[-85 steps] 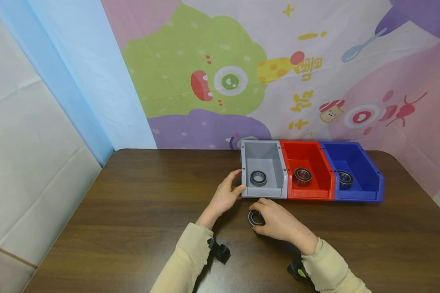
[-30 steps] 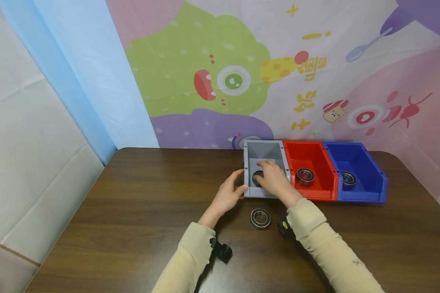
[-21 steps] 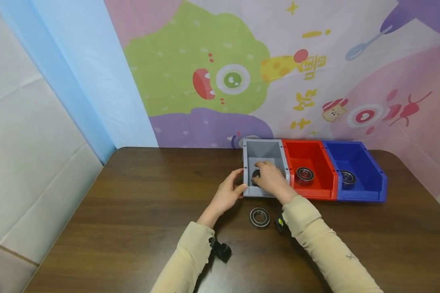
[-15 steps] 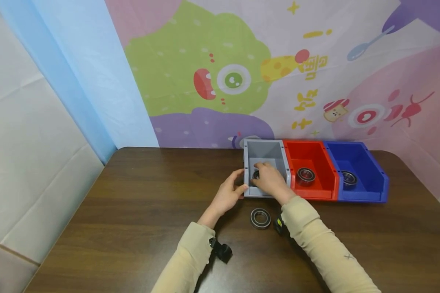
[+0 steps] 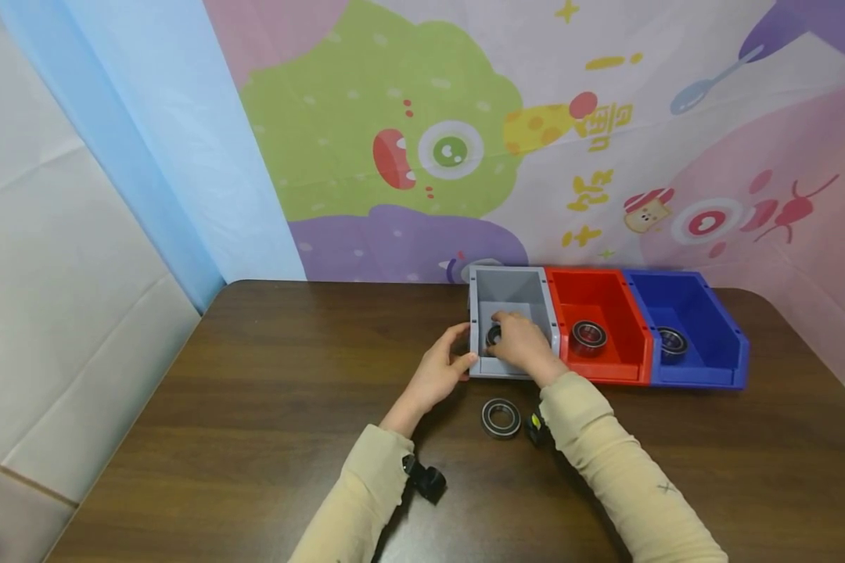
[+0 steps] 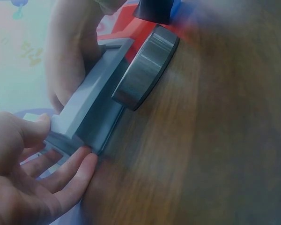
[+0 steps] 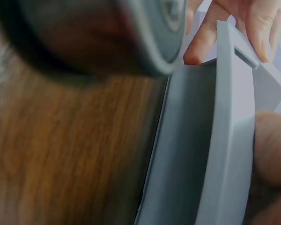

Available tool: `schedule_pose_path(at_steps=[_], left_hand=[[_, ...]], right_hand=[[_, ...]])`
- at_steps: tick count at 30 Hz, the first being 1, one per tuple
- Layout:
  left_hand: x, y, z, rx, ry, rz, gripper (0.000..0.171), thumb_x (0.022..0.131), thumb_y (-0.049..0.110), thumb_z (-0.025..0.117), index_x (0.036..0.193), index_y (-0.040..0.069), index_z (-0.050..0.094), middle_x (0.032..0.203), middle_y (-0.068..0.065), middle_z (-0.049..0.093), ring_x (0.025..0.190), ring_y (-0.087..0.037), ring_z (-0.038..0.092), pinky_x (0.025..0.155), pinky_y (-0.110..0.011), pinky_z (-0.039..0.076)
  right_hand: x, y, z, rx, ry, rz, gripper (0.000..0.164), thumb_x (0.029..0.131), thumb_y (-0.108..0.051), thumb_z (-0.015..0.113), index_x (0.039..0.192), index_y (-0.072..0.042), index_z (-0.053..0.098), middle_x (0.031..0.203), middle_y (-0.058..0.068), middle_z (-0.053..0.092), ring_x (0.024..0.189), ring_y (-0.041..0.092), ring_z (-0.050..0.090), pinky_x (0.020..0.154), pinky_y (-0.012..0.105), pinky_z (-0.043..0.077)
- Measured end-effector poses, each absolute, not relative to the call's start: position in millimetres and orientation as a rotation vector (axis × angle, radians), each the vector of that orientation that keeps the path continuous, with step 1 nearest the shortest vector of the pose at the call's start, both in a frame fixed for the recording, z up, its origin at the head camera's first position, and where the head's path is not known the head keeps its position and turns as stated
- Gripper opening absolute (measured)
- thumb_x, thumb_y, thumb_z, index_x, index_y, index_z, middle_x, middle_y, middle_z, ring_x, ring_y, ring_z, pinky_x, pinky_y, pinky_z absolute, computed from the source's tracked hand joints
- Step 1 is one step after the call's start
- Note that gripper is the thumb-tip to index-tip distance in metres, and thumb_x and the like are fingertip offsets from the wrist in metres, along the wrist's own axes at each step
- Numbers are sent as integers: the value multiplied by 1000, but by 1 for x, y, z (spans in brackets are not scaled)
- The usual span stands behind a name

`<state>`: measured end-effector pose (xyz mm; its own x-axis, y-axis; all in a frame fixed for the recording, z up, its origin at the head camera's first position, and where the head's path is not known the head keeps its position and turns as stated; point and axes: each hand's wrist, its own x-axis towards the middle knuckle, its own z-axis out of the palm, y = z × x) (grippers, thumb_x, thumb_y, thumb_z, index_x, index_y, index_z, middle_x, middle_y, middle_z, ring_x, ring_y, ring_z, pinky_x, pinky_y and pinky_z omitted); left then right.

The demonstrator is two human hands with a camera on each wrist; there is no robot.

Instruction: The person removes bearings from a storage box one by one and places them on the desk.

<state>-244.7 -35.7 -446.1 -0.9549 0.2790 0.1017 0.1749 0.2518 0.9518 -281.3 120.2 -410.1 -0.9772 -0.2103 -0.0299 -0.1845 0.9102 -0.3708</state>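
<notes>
My left hand [image 5: 436, 371] grips the front left corner of the grey bin [image 5: 500, 369], with the thumb on its front edge and the fingers along its side. Inside that bin, my right hand [image 5: 524, 344] has thumb and fingers around a ball bearing [image 5: 494, 335], which they partly cover. Another bearing [image 5: 488, 423] lies flat on the table just in front of the bin. This bearing [image 6: 145, 70] stands out large in the left wrist view. The right wrist view has the bin's front lip [image 7: 236, 117] hiding most of the right hand.
A red bin [image 5: 609, 374] and a blue bin [image 5: 697, 377] stand side by side to the right of the grey one. One holds a bearing [image 5: 588, 336], and so does the other, a bearing [image 5: 671, 344]. Behind the brown table [image 5: 289, 407] hangs a cartoon-printed cloth [image 5: 394, 86].
My right hand has let go of the bearing on the table and moved forward into the grey bin, onto the bearing there. The left hand has kept its grip on the bin.
</notes>
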Motion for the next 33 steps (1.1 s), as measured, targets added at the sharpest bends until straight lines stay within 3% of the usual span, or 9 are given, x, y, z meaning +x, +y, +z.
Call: schedule_pose_path(at_steps=[16,25,33], left_hand=[[-243,-36,-444,436,2419,1817,47,90,8,55,135,9,39,135,-14,44,74,-15,58,65,-28,53],[-244,-35,-445,437,2420,1820,47,90,7,55,135,9,39,135,-14,44,71,-13,56,64,-29,53],[-244,-36,-445,436,2396,1826,48,91,9,54,136,9,38,137,-15,42,80,-20,59,69,-35,54]], right_hand=[[-282,117,-408,-242,2978,-602,58,75,-14,72,124,5,47,116,23,55,100,36,55,84,46,47],[-277,120,-406,-289,3025,-634,47,76,-13,69,115,7,52,107,24,58,94,36,56,81,47,47],[-274,123,-408,-347,3083,-695,47,75,-14,69,114,9,54,110,28,54,98,39,53,85,50,45]])
